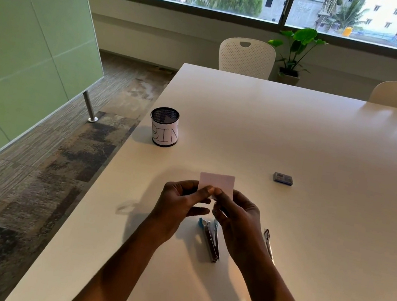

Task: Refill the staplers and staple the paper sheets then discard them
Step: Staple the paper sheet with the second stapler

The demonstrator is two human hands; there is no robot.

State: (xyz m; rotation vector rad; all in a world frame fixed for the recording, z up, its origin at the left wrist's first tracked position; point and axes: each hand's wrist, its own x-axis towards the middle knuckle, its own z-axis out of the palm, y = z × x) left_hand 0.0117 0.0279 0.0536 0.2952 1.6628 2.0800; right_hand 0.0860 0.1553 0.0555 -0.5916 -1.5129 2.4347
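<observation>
On the table (298, 129), the bin (164, 129) sits centre-left. Left hand (178, 206) and right hand (241, 218) both pinch the paper (217, 182) mid-frame, just above the open stapler (212, 242). They seem to be squaring sheets; next, one hand must let go to take the stapler.

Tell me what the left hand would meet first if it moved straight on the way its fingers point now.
Most likely the right hand. The left hand, pinching the paper, aims its lower fingers sideways at it across a small gap. Depth is unclear from one view.
</observation>
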